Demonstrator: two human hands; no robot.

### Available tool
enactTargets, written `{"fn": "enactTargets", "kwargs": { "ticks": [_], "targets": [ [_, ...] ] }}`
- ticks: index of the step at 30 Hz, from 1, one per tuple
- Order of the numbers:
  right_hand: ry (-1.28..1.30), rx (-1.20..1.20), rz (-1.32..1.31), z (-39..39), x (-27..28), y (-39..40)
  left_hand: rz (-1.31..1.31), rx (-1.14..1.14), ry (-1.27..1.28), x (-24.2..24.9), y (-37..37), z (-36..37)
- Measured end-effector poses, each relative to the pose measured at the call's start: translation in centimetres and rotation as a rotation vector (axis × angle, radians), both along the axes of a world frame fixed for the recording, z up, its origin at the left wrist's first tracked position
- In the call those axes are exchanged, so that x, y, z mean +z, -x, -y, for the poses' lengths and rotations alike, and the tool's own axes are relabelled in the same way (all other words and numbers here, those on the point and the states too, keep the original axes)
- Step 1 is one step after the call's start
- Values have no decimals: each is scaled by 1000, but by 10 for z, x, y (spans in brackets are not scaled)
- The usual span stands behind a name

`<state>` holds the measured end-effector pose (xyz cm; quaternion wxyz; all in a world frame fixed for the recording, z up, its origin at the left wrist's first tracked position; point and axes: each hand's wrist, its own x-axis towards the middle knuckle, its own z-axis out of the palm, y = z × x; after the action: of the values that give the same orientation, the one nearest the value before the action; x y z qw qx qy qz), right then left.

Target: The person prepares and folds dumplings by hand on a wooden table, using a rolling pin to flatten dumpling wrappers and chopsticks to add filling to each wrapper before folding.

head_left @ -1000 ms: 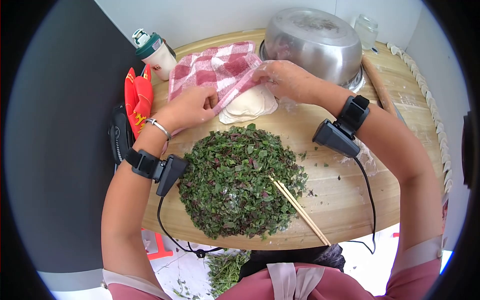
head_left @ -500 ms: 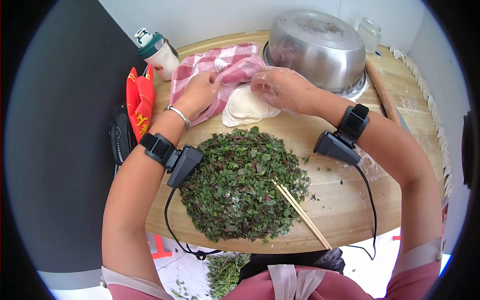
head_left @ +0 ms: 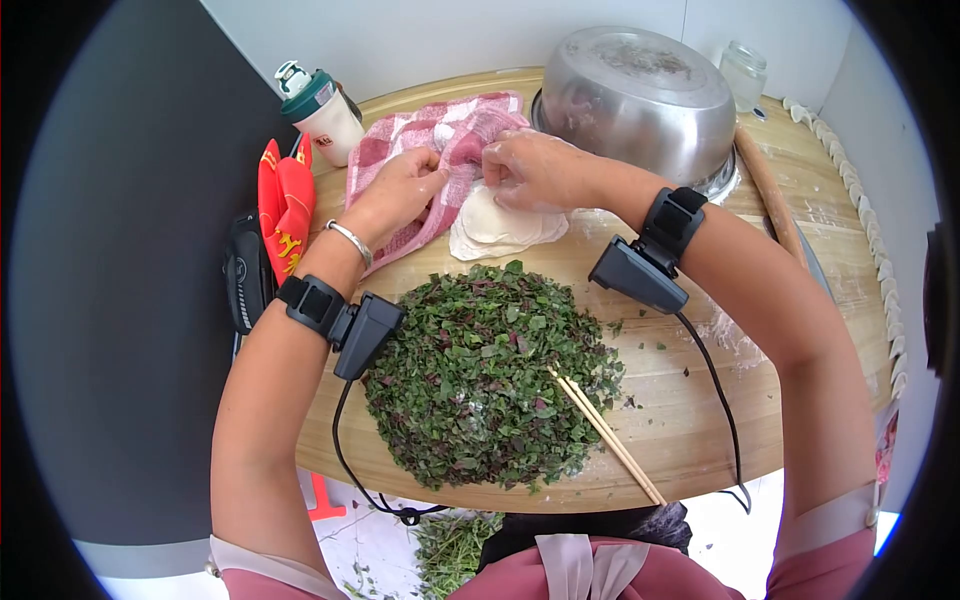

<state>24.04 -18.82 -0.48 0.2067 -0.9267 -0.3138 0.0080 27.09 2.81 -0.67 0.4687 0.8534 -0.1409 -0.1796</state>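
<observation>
A pink-and-white checked cloth [head_left: 400, 135] lies rumpled at the back of the table, beside a small stack of round dough wrappers [head_left: 490, 222]. My left hand [head_left: 402, 190] is closed on the cloth's near side, its fingertips pinching the fabric. Over the top edge of the wrappers, my right hand [head_left: 535, 170] has its fingers curled together against the cloth's right edge. What sits between those fingertips is hidden. Closer to me is a big heap of chopped green and purple leaves [head_left: 490, 380], with a pair of chopsticks [head_left: 610, 435] resting against its right side.
An upturned steel basin [head_left: 640, 110] stands at the back right, with a rolling pin [head_left: 770, 195] and glass jar [head_left: 743, 75] beside it. Crimped dough pieces [head_left: 865, 210] line the right rim. A green-lidded bottle [head_left: 325, 115] and red cloth item [head_left: 285, 200] are at left.
My right hand has moved slightly left and down toward the wrappers, and the lifted cloth edge has shifted left with it. My left hand has come a little closer to it.
</observation>
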Motion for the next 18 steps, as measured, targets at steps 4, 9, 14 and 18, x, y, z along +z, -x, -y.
{"fn": "enactTargets", "kwargs": {
  "ticks": [4, 9, 14, 18],
  "targets": [
    [-79, 41, -19, -4, -8, -6, 178, -58, -25, -8, -3, -2],
    [-6, 97, 23, -5, 0, -7, 291, -101, -38, -15, -2, -7],
    [-84, 62, -88, -7, 5, -3, 306, -177, -103, -3, 6, -7],
    [-116, 37, -130, -2, 0, -6, 267, -188, -44, 2, 11, -4]
  ]
}}
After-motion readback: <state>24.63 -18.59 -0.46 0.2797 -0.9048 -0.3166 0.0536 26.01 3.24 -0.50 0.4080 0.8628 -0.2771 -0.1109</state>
